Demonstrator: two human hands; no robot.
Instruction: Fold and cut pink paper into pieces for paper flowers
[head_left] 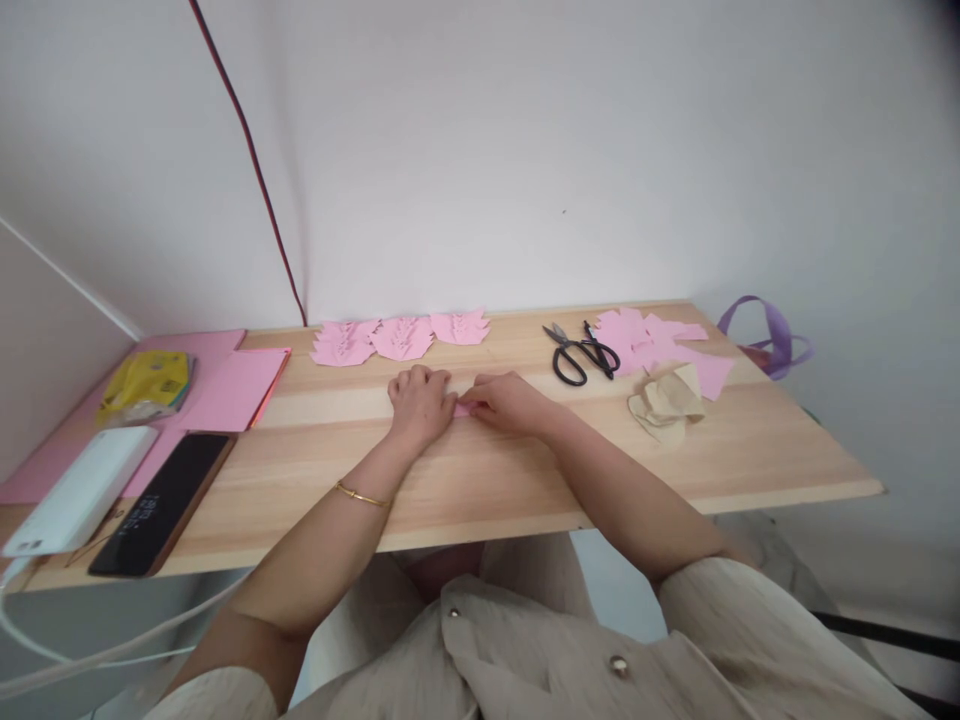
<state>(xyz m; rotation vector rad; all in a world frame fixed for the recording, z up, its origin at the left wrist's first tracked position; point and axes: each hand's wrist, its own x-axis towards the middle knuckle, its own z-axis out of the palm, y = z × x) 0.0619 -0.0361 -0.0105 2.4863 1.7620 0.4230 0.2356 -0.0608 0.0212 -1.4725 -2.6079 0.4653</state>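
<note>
Near the middle of the wooden table, a small piece of pink paper [465, 410] shows between my two hands, mostly covered by them. My left hand [421, 402] rests on the table with its fingers bent and close together, its thumb holding the paper down. From the other side my right hand [510, 402] pinches the same paper between thumb and fingers. Just beyond my hands, against the wall, lie cut and creased pink paper pieces [403, 338] with jagged edges, set side by side in a row.
Black-handled scissors [570, 355] and a black pen [598, 350] lie right of my hands. Pink paper scraps [652, 340] and a crumpled beige cloth or paper [667, 402] are farther right. On the left are pink sheets [217, 385], a yellow packet [146, 385], a phone [165, 505] and a white power bank [82, 490].
</note>
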